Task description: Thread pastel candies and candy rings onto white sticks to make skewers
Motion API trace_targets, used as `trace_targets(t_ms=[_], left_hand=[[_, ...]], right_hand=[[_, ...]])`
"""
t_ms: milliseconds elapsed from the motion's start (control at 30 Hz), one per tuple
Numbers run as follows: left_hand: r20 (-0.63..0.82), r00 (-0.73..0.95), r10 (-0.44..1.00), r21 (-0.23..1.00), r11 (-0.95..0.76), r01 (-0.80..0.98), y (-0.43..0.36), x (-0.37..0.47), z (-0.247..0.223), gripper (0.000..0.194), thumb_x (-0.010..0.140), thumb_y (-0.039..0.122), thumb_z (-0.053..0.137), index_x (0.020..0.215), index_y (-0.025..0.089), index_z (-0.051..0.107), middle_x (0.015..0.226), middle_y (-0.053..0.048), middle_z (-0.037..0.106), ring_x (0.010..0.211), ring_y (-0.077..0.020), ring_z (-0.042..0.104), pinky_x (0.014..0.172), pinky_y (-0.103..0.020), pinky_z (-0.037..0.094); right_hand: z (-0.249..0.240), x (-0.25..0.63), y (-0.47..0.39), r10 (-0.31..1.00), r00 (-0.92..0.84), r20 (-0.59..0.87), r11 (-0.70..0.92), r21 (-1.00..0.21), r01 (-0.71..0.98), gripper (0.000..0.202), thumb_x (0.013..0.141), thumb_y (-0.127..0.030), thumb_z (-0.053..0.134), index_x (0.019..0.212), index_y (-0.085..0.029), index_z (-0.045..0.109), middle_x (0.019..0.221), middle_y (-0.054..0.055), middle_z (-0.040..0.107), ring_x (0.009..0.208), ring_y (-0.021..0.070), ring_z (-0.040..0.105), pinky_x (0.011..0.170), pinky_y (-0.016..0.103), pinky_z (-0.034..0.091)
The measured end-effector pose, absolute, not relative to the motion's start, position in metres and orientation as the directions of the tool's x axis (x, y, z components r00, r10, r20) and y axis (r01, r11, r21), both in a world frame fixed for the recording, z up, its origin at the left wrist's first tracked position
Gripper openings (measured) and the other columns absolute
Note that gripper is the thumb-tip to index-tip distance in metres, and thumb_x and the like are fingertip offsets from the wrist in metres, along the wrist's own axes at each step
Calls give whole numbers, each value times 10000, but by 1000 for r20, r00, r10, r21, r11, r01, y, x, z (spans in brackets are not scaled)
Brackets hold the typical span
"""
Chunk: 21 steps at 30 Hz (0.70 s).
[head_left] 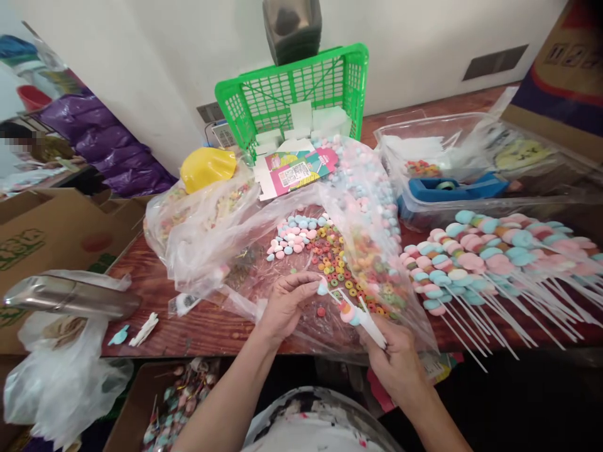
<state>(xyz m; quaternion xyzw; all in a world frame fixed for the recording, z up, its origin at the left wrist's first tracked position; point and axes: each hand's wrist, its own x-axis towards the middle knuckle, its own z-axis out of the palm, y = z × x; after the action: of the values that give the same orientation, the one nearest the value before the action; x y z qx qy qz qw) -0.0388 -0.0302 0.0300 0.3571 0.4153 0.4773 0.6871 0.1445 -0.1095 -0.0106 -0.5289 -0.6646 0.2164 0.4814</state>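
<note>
My left hand [293, 303] pinches a small pale candy [323, 287] close to the tip of a white stick. In my right hand [393, 351] is a bundle of white sticks [372, 329], and pink, orange and blue candies [348, 312] are threaded on at least one of them. Beyond my hands, loose pastel candies [294, 235] and ring-shaped candies [336, 263] in red, yellow and green lie on a clear plastic bag [245, 276]. Finished-looking candy skewers [490, 257] are piled to the right, their sticks pointing toward me.
A green basket [292, 81] stands at the back, with a printed box [296, 172] before it. Right of it, a clear bin [438, 132] holds a blue tape dispenser [456, 187]. A steel flask [70, 296] lies left. Below the table edge, a carton [129, 408] contains wrapped candies.
</note>
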Motion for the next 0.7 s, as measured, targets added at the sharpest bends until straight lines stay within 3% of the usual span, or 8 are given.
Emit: trace_targets(t_ms=[200, 467, 600, 700], left_hand=[[-146, 158, 977, 876, 202, -438, -30, -36, 20, 380, 592, 127, 826, 951, 205, 729, 908, -30, 749, 820, -128, 674, 739, -219, 536], [-40, 167, 985, 922, 101, -375, -26, -45, 11, 470, 579, 92, 825, 1019, 199, 699, 990, -44, 725, 884, -158, 665, 776, -263, 549], [-24, 154, 988, 917, 83, -389, -26, -45, 7, 651, 563, 77, 832, 1156, 254, 632, 1041, -26, 693, 893, -169, 676, 834, -324, 554], [4, 153, 988, 940, 49, -337, -27, -44, 5, 543, 575, 86, 830, 1070, 247, 678, 1017, -23, 695, 932, -187, 671, 860, -342, 541]], right_hand=[[-15, 144, -110, 919, -25, 393, 340, -759, 555, 233, 824, -118, 421, 807, -161, 649, 662, 28, 639, 591, 158, 610, 558, 228, 454], [-19, 146, -113, 935, -25, 353, 309, -778, 547, 202, 837, -132, 436, 739, -181, 606, 588, -14, 559, 511, 120, 501, 516, 214, 377], [-25, 145, -112, 949, -45, 311, 273, -748, 605, 201, 813, -135, 435, 689, -186, 585, 588, -1, 565, 509, 130, 496, 513, 229, 355], [-28, 145, -113, 962, -46, 270, 242, -762, 601, 193, 805, -135, 436, 722, -187, 602, 589, 1, 573, 530, 143, 521, 527, 235, 367]])
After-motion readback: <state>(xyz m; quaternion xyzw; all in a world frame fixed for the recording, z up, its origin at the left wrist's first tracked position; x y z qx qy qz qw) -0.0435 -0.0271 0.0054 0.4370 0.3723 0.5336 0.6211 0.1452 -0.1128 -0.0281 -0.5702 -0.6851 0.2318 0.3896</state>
